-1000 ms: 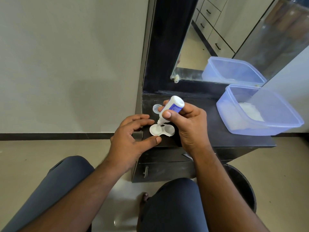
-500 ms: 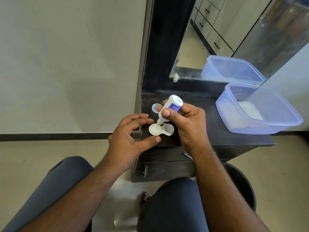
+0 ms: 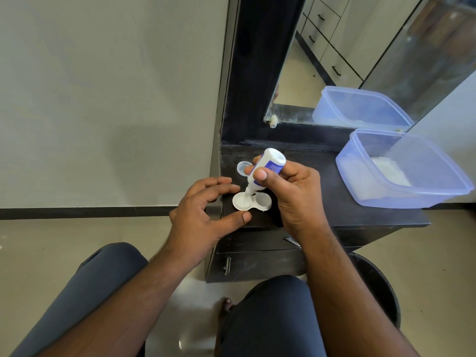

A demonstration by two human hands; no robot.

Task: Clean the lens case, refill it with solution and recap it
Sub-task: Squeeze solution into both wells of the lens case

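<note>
A white two-well lens case [image 3: 262,202] lies open on the dark cabinet top [image 3: 334,199] near its front left corner. My right hand [image 3: 296,191] grips a small white and blue solution bottle [image 3: 268,166], tipped nozzle-down over the case's left well. My left hand [image 3: 203,212] rests at the cabinet's left edge, fingers loosely spread around the case, thumb by its front rim and holding nothing. One clear round cap [image 3: 243,167] lies behind the bottle, partly hidden.
A translucent blue plastic tub [image 3: 412,191] with something white inside sits on the right of the cabinet top. A mirror [image 3: 360,60] stands behind it. A black bin [image 3: 378,287] is on the floor beside my right knee. A wall is to the left.
Hands, bottle and case hold almost the same positions; only the view has shifted slightly.
</note>
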